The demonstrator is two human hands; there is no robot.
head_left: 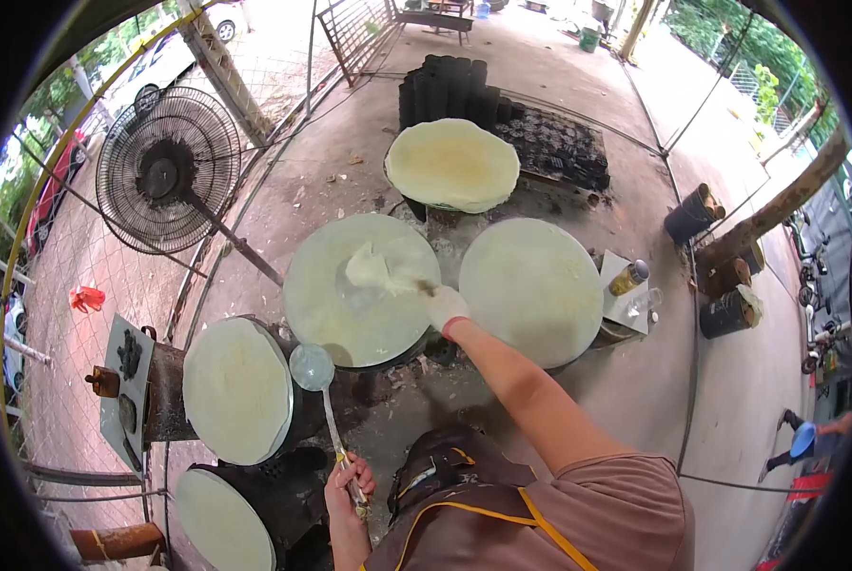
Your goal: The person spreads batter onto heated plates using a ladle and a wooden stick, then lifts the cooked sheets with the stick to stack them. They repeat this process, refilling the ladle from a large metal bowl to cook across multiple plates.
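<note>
Left hand (348,481) fisted round ladle (313,369) handle; gloved right hand (442,305) grips what looks like a spreader (373,269), touching batter on the griddle (316,305).

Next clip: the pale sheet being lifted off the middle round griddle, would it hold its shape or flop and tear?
Probably floppy: the sheet bunches into folds where the gloved right hand lifts it from the griddle. It looks thin, so likely light and easily torn. The left hand holds a ladle.
</note>
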